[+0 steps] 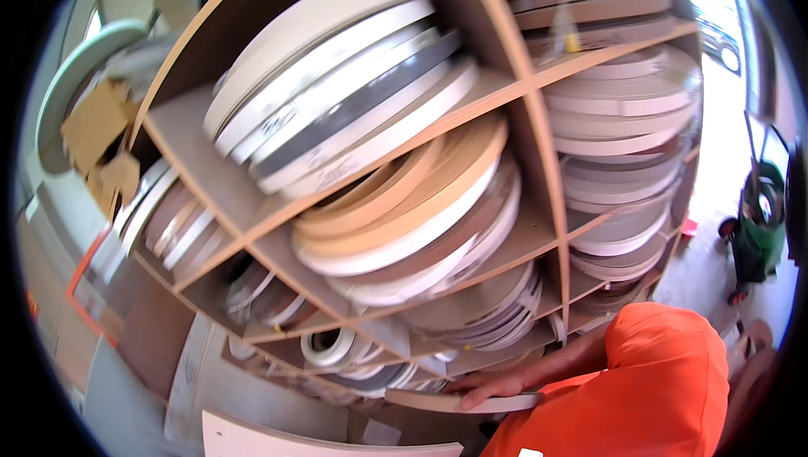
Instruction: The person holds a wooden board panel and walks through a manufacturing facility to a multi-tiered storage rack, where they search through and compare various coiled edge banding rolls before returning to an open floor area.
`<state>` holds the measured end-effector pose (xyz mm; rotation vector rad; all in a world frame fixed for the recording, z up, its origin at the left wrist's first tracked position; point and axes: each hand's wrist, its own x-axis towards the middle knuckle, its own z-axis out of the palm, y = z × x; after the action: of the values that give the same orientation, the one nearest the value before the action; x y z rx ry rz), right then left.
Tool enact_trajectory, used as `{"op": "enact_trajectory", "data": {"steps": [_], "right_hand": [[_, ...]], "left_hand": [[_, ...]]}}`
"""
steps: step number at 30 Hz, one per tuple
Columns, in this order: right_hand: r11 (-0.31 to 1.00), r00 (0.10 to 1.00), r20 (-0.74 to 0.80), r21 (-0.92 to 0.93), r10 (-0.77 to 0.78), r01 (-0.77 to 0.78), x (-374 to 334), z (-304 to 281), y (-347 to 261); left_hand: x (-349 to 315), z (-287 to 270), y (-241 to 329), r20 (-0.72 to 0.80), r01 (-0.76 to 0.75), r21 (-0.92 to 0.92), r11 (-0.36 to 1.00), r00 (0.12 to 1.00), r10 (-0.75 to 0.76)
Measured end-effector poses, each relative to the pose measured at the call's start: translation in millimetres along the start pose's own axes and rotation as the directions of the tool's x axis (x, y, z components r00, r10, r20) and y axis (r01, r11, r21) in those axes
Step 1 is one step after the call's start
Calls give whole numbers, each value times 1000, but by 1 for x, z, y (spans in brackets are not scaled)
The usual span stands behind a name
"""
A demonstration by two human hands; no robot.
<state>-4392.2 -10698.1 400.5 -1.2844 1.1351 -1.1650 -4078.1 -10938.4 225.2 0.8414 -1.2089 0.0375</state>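
From the orange sleeve at the lower right, my right arm reaches left, toward the low part of the shelving. My right hand (497, 385) is closed on a pale, flat roll of edge banding (421, 401), its thumb lying over the rim. Part of that roll is covered by the hand and the orange shirt. Stacked rolls (471, 331) of grey and pale banding lie in the compartment just above the hand. Smaller white rolls (330, 346) sit to its left. My left hand does not show.
Wooden shelving (532, 87) holds several stacks of banding rolls. A pale board (328, 440) crosses the lower edge. Torn cardboard (97, 124) and an orange bent tube (80, 284) are at left. A green wheeled machine (757, 221) stands at far right.
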Motion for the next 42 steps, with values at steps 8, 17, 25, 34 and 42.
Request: {"op": "enact_trajectory", "data": {"steps": [8,17,25,34,42], "right_hand": [[991,994,-57,106,88,-82,-84,-7,31],[971,950,-284,230,127,-62,-157,10,75],[978,806,-574,205,141,-25,-191,43,126],[977,530,-820,195,214,-92,-177,73,138],[958,374,-887,286,273,-22,-126,110,155]], "left_hand": [[18,94,232,325,339,-242,909,911,-253],[11,109,367,590,613,-282,738,717,-370],[-7,110,411,723,685,-276,674,610,-325],[-5,115,378,865,553,-410,725,488,116],[14,159,331,827,647,-494,581,143,544]]}}
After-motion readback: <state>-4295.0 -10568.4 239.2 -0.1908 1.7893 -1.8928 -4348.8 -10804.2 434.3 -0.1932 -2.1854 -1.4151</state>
